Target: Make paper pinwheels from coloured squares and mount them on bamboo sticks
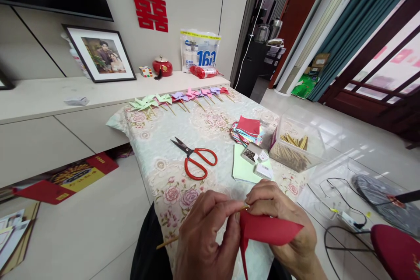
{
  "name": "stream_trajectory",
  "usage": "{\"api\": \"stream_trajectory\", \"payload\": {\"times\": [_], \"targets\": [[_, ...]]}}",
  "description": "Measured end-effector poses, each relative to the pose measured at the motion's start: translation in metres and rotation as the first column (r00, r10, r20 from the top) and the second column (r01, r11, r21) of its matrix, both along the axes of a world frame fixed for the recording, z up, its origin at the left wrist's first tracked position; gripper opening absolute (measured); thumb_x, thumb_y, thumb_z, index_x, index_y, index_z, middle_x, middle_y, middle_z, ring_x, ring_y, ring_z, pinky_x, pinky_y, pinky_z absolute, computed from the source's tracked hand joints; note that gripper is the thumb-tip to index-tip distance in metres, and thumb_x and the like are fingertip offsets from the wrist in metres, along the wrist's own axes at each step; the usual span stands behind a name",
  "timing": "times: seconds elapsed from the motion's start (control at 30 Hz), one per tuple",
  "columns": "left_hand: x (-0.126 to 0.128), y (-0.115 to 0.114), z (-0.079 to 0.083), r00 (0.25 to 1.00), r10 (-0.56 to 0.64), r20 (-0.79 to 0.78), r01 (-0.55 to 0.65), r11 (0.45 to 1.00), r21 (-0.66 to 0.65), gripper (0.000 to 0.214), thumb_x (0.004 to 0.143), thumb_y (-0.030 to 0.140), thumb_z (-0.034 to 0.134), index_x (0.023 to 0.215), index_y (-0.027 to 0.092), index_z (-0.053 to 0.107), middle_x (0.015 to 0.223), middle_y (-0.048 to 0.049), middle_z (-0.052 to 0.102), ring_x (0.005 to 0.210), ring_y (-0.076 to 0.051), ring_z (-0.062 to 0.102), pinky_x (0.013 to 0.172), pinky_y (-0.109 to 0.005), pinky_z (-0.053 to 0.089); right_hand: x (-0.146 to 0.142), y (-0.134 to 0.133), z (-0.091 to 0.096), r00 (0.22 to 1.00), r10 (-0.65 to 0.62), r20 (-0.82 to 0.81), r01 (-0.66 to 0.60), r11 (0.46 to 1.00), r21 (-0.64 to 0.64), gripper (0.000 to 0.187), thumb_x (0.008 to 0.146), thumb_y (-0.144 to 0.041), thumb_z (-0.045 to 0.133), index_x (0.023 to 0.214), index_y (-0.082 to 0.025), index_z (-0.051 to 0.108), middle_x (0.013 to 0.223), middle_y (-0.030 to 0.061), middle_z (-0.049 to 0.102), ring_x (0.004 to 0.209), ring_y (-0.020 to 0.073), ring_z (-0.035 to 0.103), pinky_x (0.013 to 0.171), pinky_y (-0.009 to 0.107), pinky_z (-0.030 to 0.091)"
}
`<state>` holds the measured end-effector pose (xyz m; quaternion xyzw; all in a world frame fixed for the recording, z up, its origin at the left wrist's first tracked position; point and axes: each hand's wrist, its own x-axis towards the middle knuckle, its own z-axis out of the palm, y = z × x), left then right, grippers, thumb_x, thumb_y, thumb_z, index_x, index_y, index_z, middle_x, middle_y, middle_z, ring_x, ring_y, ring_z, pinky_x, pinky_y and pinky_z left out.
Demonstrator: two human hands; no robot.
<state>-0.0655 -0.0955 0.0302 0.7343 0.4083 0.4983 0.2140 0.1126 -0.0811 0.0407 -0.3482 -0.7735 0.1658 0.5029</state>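
My left hand [205, 238] is closed in a pinch on a thin wooden stick [167, 242] that runs down to the left. Its upper end meets a folded red paper pinwheel [267, 229]. My right hand [282, 223] is closed around that pinwheel, fingers pressed at its centre against the stick's tip. Both hands hover over the near end of a table with a floral cloth [164, 170].
Red-handled scissors [196, 159] lie mid-table. A stack of coloured paper squares [247, 130], a pale green sheet [244, 168], a small box of pins [250, 155] and a clear tub of sticks [293, 146] sit right. Finished pinwheels [179, 98] line the far edge.
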Motion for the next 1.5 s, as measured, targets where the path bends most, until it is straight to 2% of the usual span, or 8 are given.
{"api": "stream_trajectory", "payload": {"times": [0.2,0.43,0.67,0.87,0.97,1.13,1.27,1.5], "targets": [[0.000,0.001,-0.002,1.000,-0.019,0.003,0.019,1.000,-0.020,0.029,0.090,0.004,0.054,0.111,0.021,0.066,0.090,-0.0023,0.065,0.081,-0.013,0.067,0.073,-0.024,0.056,-0.002,0.001,0.003,0.999,0.008,0.035,-0.010,0.999,0.049,0.022,0.101,-0.026,0.055,0.085,-0.018,0.068,0.082,0.0049,0.066,0.076,0.0181,0.062,0.078,0.037,0.047],[-0.001,0.001,-0.003,1.000,-0.018,-0.020,0.018,1.000,-0.023,0.028,0.091,0.005,0.054,0.111,0.021,0.065,0.090,-0.0025,0.066,0.080,-0.013,0.067,0.072,-0.023,0.056,-0.003,0.001,0.003,1.000,0.005,0.006,-0.005,1.000,-0.009,0.027,0.102,-0.026,0.051,0.082,-0.021,0.067,0.079,0.0033,0.066,0.074,0.0174,0.061,0.075,0.035,0.046],[0.001,0.001,-0.005,1.000,-0.005,-0.002,0.004,1.000,-0.022,0.028,0.090,0.004,0.055,0.109,0.021,0.065,0.088,-0.0019,0.065,0.079,-0.013,0.067,0.071,-0.023,0.056,0.003,-0.001,-0.006,0.999,0.039,-0.004,-0.039,0.994,-0.101,0.014,0.094,-0.014,0.056,0.088,-0.022,0.066,0.086,0.0035,0.065,0.080,0.0192,0.061,0.079,0.037,0.046],[0.001,0.001,-0.005,1.000,0.002,-0.025,-0.001,1.000,0.028,0.029,0.088,0.002,0.056,0.109,0.021,0.064,0.088,-0.0028,0.066,0.079,-0.014,0.067,0.069,-0.024,0.055,0.002,-0.001,-0.003,0.998,0.057,0.001,-0.057,0.993,-0.100,0.015,0.093,-0.010,0.057,0.087,-0.020,0.066,0.086,0.0034,0.065,0.081,0.0183,0.061,0.079,0.035,0.047],[0.001,0.000,-0.005,0.999,0.016,-0.032,-0.014,0.998,0.054,0.030,0.087,0.002,0.057,0.109,0.020,0.064,0.089,-0.0032,0.066,0.080,-0.015,0.067,0.070,-0.025,0.055,0.000,-0.001,-0.001,0.999,0.039,-0.006,-0.039,0.996,-0.082,0.015,0.095,-0.013,0.057,0.086,-0.020,0.067,0.083,0.0034,0.065,0.080,0.0180,0.062,0.078,0.035,0.048],[0.003,-0.001,-0.006,1.000,0.000,0.001,0.000,1.000,-0.015,0.027,0.089,0.004,0.056,0.107,0.020,0.064,0.088,-0.0028,0.066,0.079,-0.013,0.068,0.070,-0.024,0.057,-0.004,0.000,0.001,0.999,-0.030,-0.041,0.027,0.997,-0.066,0.027,0.101,-0.027,0.051,0.080,-0.022,0.067,0.078,0.0037,0.067,0.073,0.0182,0.062,0.076,0.036,0.049],[0.003,0.000,-0.007,1.000,-0.006,0.023,0.007,0.999,-0.033,0.027,0.089,0.004,0.055,0.107,0.020,0.065,0.088,-0.0029,0.067,0.079,-0.013,0.068,0.070,-0.023,0.057,-0.004,0.001,-0.001,0.999,-0.030,-0.037,0.026,0.995,-0.098,0.031,0.102,-0.033,0.046,0.080,-0.022,0.065,0.077,0.0049,0.067,0.071,0.0196,0.061,0.073,0.037,0.049],[0.004,0.000,-0.007,0.995,-0.026,0.100,0.037,0.993,-0.111,0.024,0.092,0.006,0.053,0.104,0.021,0.066,0.087,-0.0014,0.068,0.078,-0.012,0.069,0.070,-0.022,0.057,0.001,0.000,-0.005,1.000,-0.001,0.008,0.002,0.997,-0.082,0.021,0.097,-0.020,0.052,0.082,-0.022,0.067,0.080,0.0031,0.066,0.074,0.0187,0.061,0.079,0.038,0.047]]}}
